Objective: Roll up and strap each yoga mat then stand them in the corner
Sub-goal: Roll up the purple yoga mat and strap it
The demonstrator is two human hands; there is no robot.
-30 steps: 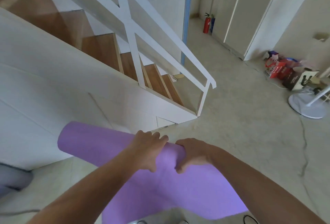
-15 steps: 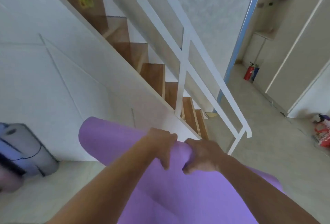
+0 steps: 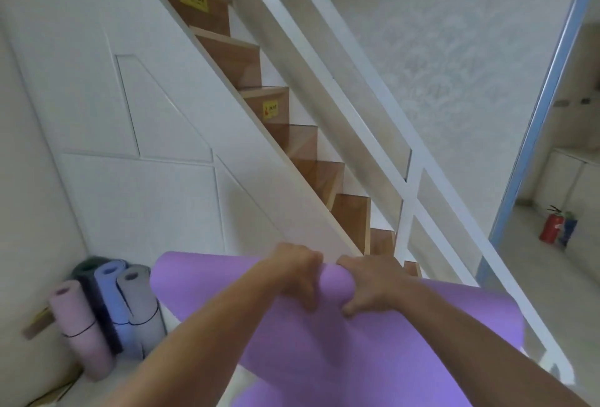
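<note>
Near the foot of the wooden staircase [image 3: 246, 65], a person is holding a purple yoga mat [image 3: 324, 341] up in the air, its sheet hanging down between the forearms. The left hand [image 3: 293, 272] and right hand [image 3: 370, 286] are gripping its bunched top edge side by side, fingers curled tightly round it. A pink mat [image 3: 79, 328], dark mat [image 3: 86, 268], blue mat [image 3: 113, 299] and grey mat [image 3: 139, 302] are standing rolled in the left corner.
</note>
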